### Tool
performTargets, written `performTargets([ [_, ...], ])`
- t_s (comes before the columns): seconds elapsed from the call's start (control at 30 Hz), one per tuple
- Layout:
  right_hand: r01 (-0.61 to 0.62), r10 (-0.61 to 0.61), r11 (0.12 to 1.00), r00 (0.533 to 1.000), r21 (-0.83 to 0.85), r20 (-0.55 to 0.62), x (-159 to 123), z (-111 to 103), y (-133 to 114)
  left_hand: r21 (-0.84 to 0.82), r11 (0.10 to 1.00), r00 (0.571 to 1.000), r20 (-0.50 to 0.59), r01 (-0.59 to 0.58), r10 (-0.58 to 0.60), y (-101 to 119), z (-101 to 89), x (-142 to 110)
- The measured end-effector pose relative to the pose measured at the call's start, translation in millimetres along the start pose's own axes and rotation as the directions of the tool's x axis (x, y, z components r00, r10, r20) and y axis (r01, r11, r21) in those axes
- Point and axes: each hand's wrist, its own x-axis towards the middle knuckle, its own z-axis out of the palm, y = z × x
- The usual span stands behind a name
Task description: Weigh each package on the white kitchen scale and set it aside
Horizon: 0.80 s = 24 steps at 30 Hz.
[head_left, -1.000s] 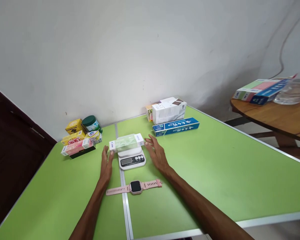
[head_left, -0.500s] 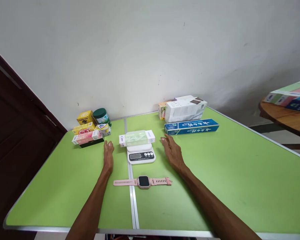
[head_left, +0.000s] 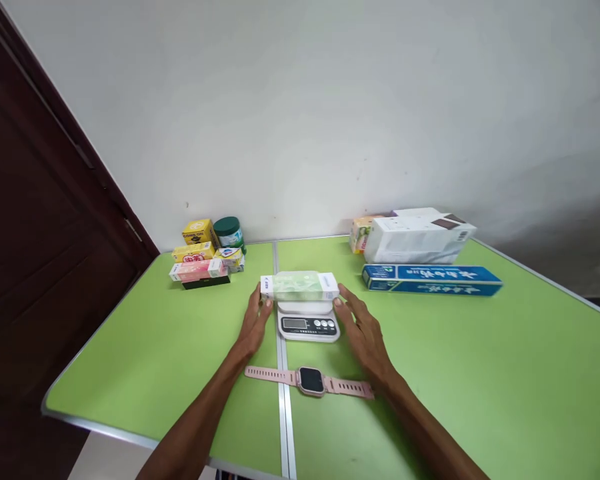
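A long green-and-white box (head_left: 300, 287) lies crosswise on a white digital kitchen scale (head_left: 309, 327), covering much of its platform. My left hand (head_left: 254, 323) is at the box's left end, its thumb in front and fingers beside the end. At the opposite end my right hand (head_left: 363, 327) has its thumb and index finger against the box, so it is held between both hands. The scale's display shows no readable figure. Nearer to me, a pink-strapped smartwatch (head_left: 311, 381) lies flat with its dark screen up.
On the left stand yellow boxes (head_left: 194, 253), a pink-and-white box (head_left: 196, 270) and a green-lidded jar (head_left: 229, 232). A blue box (head_left: 433, 279) lies before a white box (head_left: 417, 241) on the right. A metal seam (head_left: 283, 400) crosses the green table (head_left: 460, 373).
Both hands have moved in from either side of the scale to the ends of the green-and-white box. The view has turned left, so the wooden stool at right is out of sight.
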Motion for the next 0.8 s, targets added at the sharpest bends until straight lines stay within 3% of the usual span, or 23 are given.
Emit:
performTargets([
  [0.1,0.028,-0.029,0.999,0.999,0.025,0.043,-0.8,17.5,-18.8,-0.015,0.999,0.993,-0.117,-0.036,0.034,8.5,-14.3,3.2],
  [0.2,0.050,-0.062,0.995,0.988,0.089,0.139,4.5,51.2,-44.6,0.036,0.995,0.943,-0.315,-0.098,0.104,15.6,-43.1,16.9],
  [0.4,0.054,-0.140,0.961,0.939,0.270,0.313,28.1,155.1,-88.1,0.176,0.981,0.776,-0.608,-0.077,0.170,-0.9,-134.1,57.0],
  [0.57,0.015,-0.138,0.955,0.907,0.296,0.397,46.5,232.3,-104.2,0.308,0.949,0.680,-0.709,0.062,0.186,-32.5,-205.4,79.2],
  [0.67,-0.001,-0.116,0.963,0.900,0.269,0.420,55.2,259.3,-106.8,0.305,0.944,0.656,-0.739,0.125,0.152,-48.4,-224.4,90.3],
  [0.8,0.004,-0.101,0.975,0.898,0.221,0.429,66.2,274.2,-107.0,0.284,0.949,0.679,-0.725,0.139,0.117,-63.4,-228.8,102.6],
])
